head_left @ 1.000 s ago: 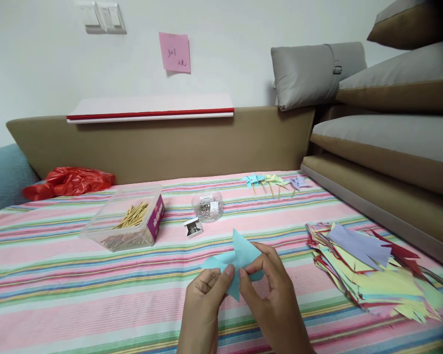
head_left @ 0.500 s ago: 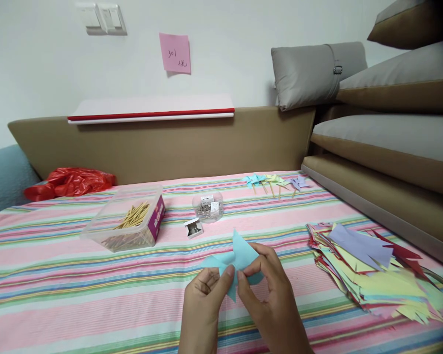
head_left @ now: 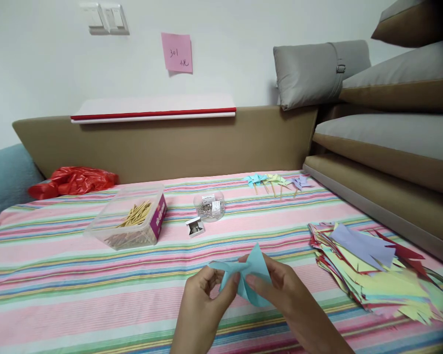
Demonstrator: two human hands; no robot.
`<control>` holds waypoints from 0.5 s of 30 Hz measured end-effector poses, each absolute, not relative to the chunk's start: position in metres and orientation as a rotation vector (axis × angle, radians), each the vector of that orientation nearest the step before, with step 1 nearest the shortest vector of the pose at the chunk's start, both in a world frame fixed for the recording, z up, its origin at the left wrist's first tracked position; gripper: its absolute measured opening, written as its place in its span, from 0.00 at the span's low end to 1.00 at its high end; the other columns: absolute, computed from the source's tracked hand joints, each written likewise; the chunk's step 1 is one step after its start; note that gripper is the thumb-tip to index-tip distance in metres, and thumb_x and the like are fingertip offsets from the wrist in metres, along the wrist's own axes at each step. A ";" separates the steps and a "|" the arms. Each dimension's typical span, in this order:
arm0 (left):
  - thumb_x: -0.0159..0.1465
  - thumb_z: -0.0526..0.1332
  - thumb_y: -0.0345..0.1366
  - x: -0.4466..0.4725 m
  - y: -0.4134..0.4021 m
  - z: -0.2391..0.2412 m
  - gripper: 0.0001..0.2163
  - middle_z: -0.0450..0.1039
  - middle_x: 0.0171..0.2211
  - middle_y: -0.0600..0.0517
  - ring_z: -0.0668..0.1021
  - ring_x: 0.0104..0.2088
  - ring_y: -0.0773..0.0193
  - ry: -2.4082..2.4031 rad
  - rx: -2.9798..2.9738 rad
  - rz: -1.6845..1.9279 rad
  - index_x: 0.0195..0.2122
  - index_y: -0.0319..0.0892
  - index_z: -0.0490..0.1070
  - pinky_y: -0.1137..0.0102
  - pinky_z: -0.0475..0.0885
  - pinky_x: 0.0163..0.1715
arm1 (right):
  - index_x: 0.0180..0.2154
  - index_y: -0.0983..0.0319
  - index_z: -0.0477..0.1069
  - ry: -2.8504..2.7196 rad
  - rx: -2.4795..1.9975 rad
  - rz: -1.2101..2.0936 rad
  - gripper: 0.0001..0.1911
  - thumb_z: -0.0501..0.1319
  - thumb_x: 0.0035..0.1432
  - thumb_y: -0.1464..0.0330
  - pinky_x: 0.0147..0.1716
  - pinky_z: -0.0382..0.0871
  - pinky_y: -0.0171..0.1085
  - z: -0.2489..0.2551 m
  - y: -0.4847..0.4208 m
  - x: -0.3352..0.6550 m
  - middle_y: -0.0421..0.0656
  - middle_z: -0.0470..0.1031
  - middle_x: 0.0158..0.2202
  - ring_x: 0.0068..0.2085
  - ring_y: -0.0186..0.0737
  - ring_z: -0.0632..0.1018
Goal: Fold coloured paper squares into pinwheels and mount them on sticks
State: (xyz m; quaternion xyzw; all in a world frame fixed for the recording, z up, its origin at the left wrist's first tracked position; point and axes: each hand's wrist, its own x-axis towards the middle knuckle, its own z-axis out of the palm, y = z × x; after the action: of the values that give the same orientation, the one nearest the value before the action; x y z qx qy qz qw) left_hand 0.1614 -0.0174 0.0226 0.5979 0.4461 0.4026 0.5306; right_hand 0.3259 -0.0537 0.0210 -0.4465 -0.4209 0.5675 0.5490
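A light-blue paper pinwheel (head_left: 259,275) is held between my two hands above the striped cloth, its blades folded toward the middle. My left hand (head_left: 206,295) is closed on its left side, with the thumb pressing near the centre. On the other side, my right hand (head_left: 280,285) grips the paper, thumb in front and fingers behind. Whether a pin sits at the centre cannot be made out. Beyond the hands lie a small white box (head_left: 195,227) with dark metal bits and a round clear container (head_left: 210,207) of small metal pieces.
A clear plastic box (head_left: 110,231) of short wooden sticks stands at left. Several finished pinwheels (head_left: 275,181) lie at the back right. To the right is a pile of cut coloured paper (head_left: 384,290), beside stacked cushions (head_left: 387,140). A red plastic bag (head_left: 74,182) lies at the far left.
The pinwheel has been turned and tilted, so a pointed blade now rises farther right. My right hand has shifted right and regripped, with its fingers behind the paper.
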 end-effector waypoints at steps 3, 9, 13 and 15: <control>0.61 0.66 0.45 0.160 -0.018 0.020 0.11 0.70 0.26 0.55 0.72 0.31 0.62 0.988 1.420 0.915 0.31 0.43 0.71 0.70 0.66 0.32 | 0.36 0.60 0.76 -0.998 -1.087 1.346 0.15 0.69 0.54 0.56 0.33 0.64 0.35 0.020 -0.054 0.324 0.41 0.75 0.33 0.35 0.40 0.72; 0.63 0.65 0.42 0.157 -0.015 0.014 0.22 0.68 0.25 0.59 0.71 0.29 0.64 0.999 1.416 0.867 0.56 0.46 0.62 0.69 0.65 0.34 | 0.41 0.61 0.74 -1.062 -1.193 1.307 0.18 0.68 0.54 0.56 0.32 0.64 0.36 0.012 -0.051 0.324 0.39 0.73 0.30 0.32 0.38 0.71; 0.64 0.65 0.41 0.156 -0.013 0.015 0.21 0.72 0.27 0.58 0.74 0.32 0.62 0.964 1.408 0.824 0.55 0.46 0.61 0.68 0.67 0.36 | 0.39 0.61 0.73 -1.115 -1.229 1.248 0.15 0.67 0.54 0.58 0.30 0.64 0.34 0.006 -0.050 0.323 0.39 0.73 0.30 0.31 0.37 0.70; 0.64 0.65 0.41 0.156 -0.012 0.015 0.20 0.73 0.27 0.58 0.74 0.31 0.63 0.949 1.403 0.824 0.54 0.46 0.62 0.69 0.66 0.35 | 0.39 0.61 0.72 -1.117 -1.242 1.233 0.14 0.66 0.54 0.60 0.28 0.62 0.34 0.005 -0.050 0.323 0.39 0.74 0.30 0.30 0.36 0.70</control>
State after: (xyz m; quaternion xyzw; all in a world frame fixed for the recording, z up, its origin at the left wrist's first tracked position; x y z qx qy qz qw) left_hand 0.1563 -0.0124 0.0147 0.6023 0.4074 0.3539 0.5882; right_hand 0.3226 -0.0497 0.0047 -0.5152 -0.4634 0.5116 0.5080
